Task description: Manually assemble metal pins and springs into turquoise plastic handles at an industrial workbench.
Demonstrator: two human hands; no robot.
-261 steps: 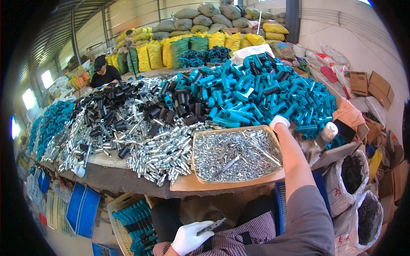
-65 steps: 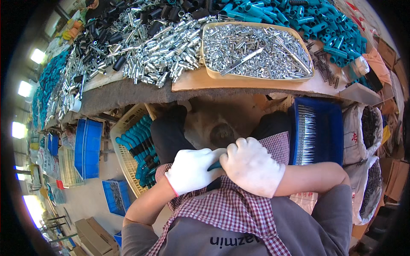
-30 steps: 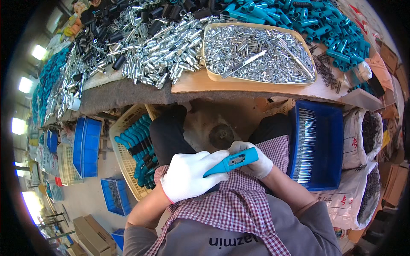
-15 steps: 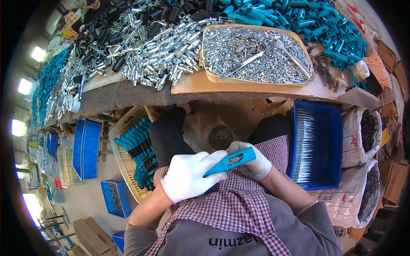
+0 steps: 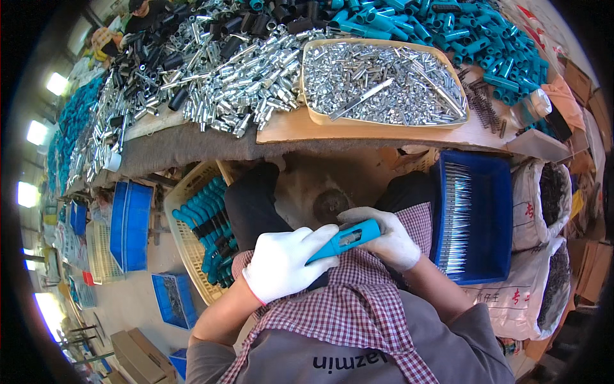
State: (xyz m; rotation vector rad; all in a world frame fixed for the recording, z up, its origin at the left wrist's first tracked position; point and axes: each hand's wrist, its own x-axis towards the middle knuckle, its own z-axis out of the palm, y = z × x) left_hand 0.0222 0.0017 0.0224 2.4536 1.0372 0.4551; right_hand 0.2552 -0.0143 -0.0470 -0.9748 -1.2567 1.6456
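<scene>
Over my lap, my left hand [image 5: 284, 261] in a white glove grips a teal plastic tool handle [image 5: 352, 239], thumb and fingers round its left part. A long oval slot in the handle faces up, and light metal shows inside it. My right hand [image 5: 391, 240], also gloved in white, is curled round the handle's right end. Its fingertips are partly hidden behind the handle, so whether they also hold a small part cannot be seen.
On the bench lie piled metal sockets [image 5: 236, 83], teal handles [image 5: 460, 32] and a tray of small metal pieces [image 5: 384, 121]. A yellow basket [image 5: 182, 249] with teal-and-black tools stands left of my legs; a blue bin [image 5: 489, 256] of metal rods stands right.
My right hand has shifted slightly right and down along the handle's end. The handle has rolled a little, so its slot shows more open with less metal in it. My left hand keeps its grip.
</scene>
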